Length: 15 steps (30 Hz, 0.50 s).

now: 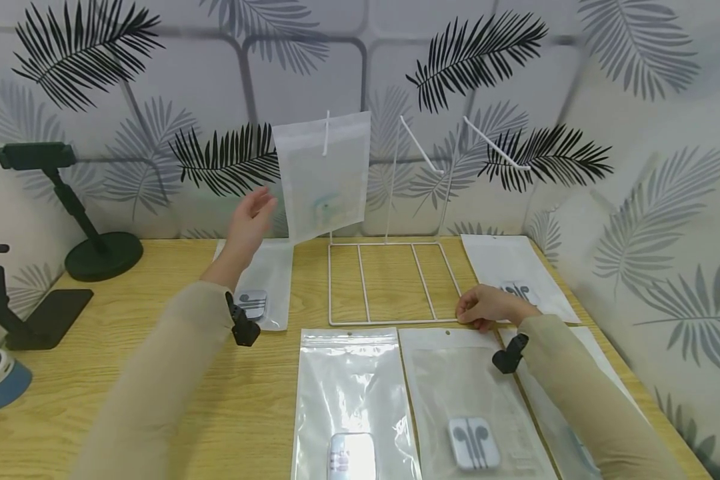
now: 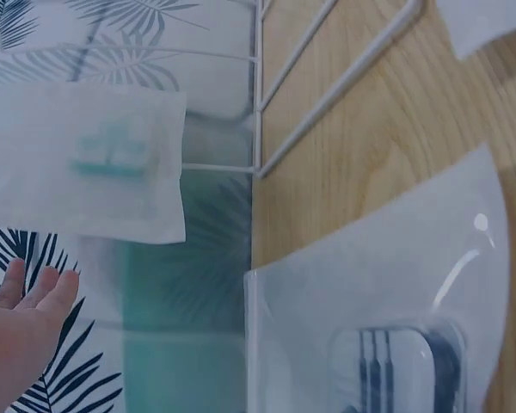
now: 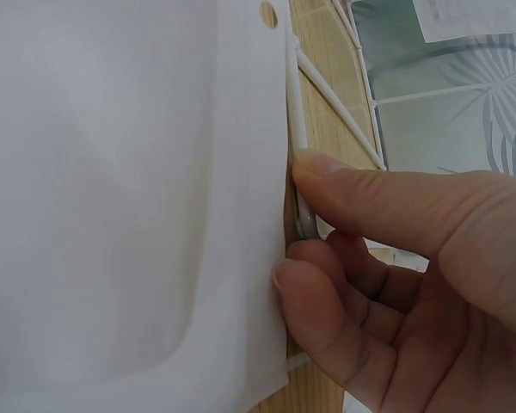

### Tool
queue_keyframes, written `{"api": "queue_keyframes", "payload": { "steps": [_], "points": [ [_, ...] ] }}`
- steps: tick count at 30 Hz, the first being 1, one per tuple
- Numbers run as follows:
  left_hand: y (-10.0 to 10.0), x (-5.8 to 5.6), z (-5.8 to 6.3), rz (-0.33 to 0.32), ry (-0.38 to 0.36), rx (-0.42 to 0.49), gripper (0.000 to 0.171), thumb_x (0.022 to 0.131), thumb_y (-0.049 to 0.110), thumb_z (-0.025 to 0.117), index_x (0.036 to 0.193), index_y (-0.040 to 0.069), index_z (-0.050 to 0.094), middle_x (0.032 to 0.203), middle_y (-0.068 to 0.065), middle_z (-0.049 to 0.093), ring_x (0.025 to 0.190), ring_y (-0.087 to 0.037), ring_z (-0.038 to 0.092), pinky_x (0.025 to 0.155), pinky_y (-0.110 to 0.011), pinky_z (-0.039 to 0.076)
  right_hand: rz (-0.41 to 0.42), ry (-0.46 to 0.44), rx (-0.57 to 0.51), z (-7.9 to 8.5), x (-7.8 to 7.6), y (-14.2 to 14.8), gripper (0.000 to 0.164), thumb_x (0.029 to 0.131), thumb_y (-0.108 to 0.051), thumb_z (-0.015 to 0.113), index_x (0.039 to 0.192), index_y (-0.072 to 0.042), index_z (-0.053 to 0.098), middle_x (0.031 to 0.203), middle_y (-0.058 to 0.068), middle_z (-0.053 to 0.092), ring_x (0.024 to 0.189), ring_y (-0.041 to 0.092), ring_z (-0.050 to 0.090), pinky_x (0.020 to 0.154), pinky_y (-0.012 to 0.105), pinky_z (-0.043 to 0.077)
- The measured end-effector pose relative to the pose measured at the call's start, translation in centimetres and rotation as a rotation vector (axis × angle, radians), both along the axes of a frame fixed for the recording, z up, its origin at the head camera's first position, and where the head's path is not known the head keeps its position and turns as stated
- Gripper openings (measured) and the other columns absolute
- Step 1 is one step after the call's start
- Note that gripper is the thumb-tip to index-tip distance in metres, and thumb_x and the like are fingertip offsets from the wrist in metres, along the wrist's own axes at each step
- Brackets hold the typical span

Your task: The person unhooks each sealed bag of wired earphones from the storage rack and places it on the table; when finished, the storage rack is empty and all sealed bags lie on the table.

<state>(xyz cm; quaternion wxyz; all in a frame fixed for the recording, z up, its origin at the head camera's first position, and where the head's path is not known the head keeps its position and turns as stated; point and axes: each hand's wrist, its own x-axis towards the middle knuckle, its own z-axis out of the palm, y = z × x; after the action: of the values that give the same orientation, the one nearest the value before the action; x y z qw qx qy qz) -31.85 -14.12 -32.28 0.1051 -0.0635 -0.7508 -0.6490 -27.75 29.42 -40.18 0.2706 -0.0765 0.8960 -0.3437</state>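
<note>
A white wire display rack (image 1: 360, 287) with several hooks stands at the back of the table. From its left hook hangs a frosted zip bag (image 1: 321, 173) with a small greenish thing blurred inside. My left hand (image 1: 252, 220) is raised just left of this bag, fingers extended and holding nothing; in the left wrist view the hand (image 2: 26, 323) is apart from it. My right hand (image 1: 489, 305) pinches the front right corner of the rack's base. The right wrist view shows thumb and fingers (image 3: 314, 301) at that white wire, beside the edge of a flat bag (image 3: 249, 215).
Bags with boxed earphones lie around the rack: a left bag (image 1: 276, 267), a clear bag (image 1: 354, 373), a middle bag (image 1: 444, 380) and a right bag (image 1: 498, 257). At far left are a green stand (image 1: 104, 255), a black stand (image 1: 36, 333) and a blue round container (image 1: 3, 383).
</note>
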Motion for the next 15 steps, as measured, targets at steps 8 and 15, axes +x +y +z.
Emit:
{"api": "queue_keyframes", "payload": {
  "steps": [8, 15],
  "points": [
    [1.3, -1.2, 0.5, -0.063, 0.052, 0.017, 0.051, 0.097, 0.018, 0.049, 0.143, 0.009, 0.032, 0.141, -0.013, 0.037, 0.128, -0.028, 0.035, 0.104, -0.039, 0.030, 0.010, -0.006, -0.022, -0.3, -0.1, 0.2, 0.006, 0.086, -0.007, 0.063, 0.082, -0.003, 0.063, 0.061, 0.001, 0.051, 0.054, 0.012, 0.047, 0.049, 0.024, 0.046],
    [2.2, -2.0, 0.3, -0.065, 0.083, -0.036, 0.046, 0.097, 0.012, 0.048, 0.141, 0.006, 0.036, 0.141, -0.012, 0.038, 0.130, -0.024, 0.033, 0.105, -0.039, 0.029, -0.011, -0.016, -0.021, -0.5, -0.3, 0.3, 0.006, 0.086, -0.006, 0.064, 0.080, -0.005, 0.063, 0.061, 0.001, 0.052, 0.054, 0.012, 0.047, 0.048, 0.023, 0.045]
  ]
}}
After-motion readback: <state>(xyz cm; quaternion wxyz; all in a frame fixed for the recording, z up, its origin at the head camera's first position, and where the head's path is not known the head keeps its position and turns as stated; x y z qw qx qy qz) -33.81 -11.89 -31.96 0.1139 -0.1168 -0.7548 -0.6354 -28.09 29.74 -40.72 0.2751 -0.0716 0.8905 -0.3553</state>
